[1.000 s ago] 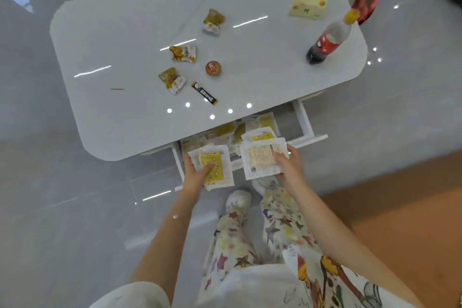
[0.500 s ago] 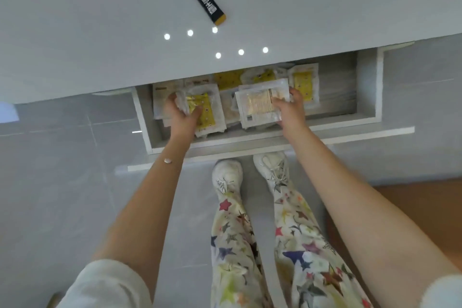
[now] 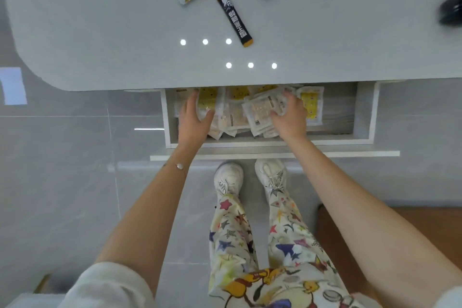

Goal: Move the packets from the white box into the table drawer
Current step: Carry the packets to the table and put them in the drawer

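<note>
Both hands have gone deeper into the drawer (image 3: 340, 117) since the earlier view, from near its front edge toward the back, where the table (image 3: 112, 40) overhangs. The left hand (image 3: 193, 120) has its fingers curled round a yellow packet (image 3: 207, 100), thumb on its near side, at the drawer's left end. The right hand (image 3: 291, 117) pinches a pale packet (image 3: 260, 114), thumb on top and fingers behind, near the middle. Neither grip is released. The other packets (image 3: 235, 117) lie overlapped and tilted in a loose heap across the left and middle, while the right end shows bare floor. The box is not in view, so what remains in it cannot be told. Risks, as judged: the heap may stand too high at the back and foul the table's underside when the drawer closes, creasing or jamming a packet. The glossy wrappers may slide off one another on release and ride up the front wall. Knuckles sit close under the table edge and could strike it on withdrawal. Spreading later packets toward the bare right end would reduce the first two. A sachet (image 3: 235, 20) lies on the table near its front edge, clear of the work.
</note>
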